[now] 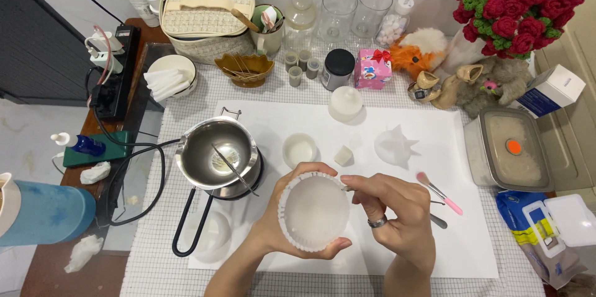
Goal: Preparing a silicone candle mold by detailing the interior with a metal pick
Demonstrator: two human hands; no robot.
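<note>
My left hand (pixel 276 225) cups a round, translucent white fluted mould (pixel 313 211) from below and the left, holding it over a white sheet (pixel 459 235) on the table. My right hand (pixel 397 213), with a ring on one finger, touches the mould's right rim with pinched fingertips that hold a thin metal tool (pixel 436 219); its handle sticks out to the right. A metal melting pot (pixel 217 155) with a long black handle and a thin metal rod resting inside stands just left of the mould.
On the sheet lie a small white cup (pixel 300 150), a small white cube (pixel 343 156), a spiky white mould (pixel 395 146), a white dome (pixel 346 104) and a pink brush (pixel 439 192). Jars, a basket, plush toys and a lidded container (pixel 510 150) line the back and right.
</note>
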